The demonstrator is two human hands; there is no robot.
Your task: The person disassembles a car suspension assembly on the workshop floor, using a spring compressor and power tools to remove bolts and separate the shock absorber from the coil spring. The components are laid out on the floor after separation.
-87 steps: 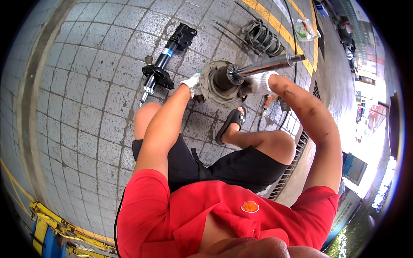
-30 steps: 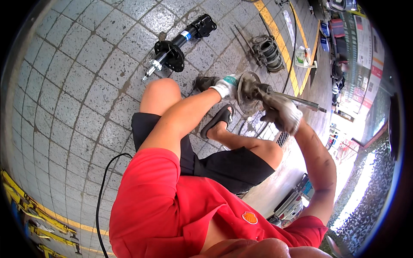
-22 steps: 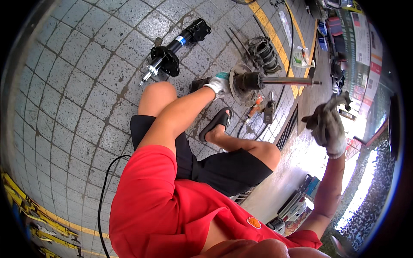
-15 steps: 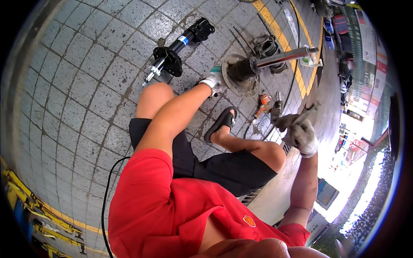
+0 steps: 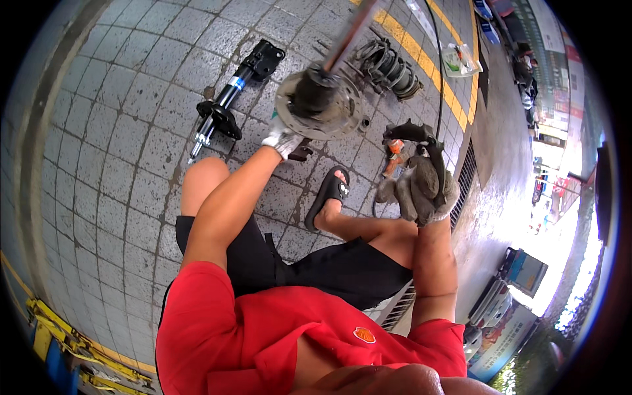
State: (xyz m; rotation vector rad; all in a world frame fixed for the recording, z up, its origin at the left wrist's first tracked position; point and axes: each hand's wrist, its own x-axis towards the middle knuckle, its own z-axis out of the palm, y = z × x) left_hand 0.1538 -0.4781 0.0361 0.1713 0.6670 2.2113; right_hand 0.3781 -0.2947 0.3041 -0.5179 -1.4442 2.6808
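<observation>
My left hand (image 5: 283,139), in a whitish work glove, is closed round the lower part of a worn strut (image 5: 316,89), just under its round spring plate. The strut is tilted, with its rusty rod pointing up and away; the plate partly hides my fingers. At the right, my gloved right hand (image 5: 421,191) is closed on a dark curved piece (image 5: 411,131), shaped like part of a ring; its exact kind is unclear. Left of the worn strut, a new black strut (image 5: 227,99) with a blue-and-white band lies on the floor.
A coil spring (image 5: 388,69) lies on the tiled floor (image 5: 131,131) beyond the worn strut. Close behind my right hand is an orange air tool (image 5: 394,155). A black hose (image 5: 440,79), a plastic bag (image 5: 461,60) and a drain grate (image 5: 466,171) are at the right.
The worn strut has tipped and shifted left with my left hand. My right hand has come left and turned, so the dark curved piece now shows clearly. The view has shifted slightly.
</observation>
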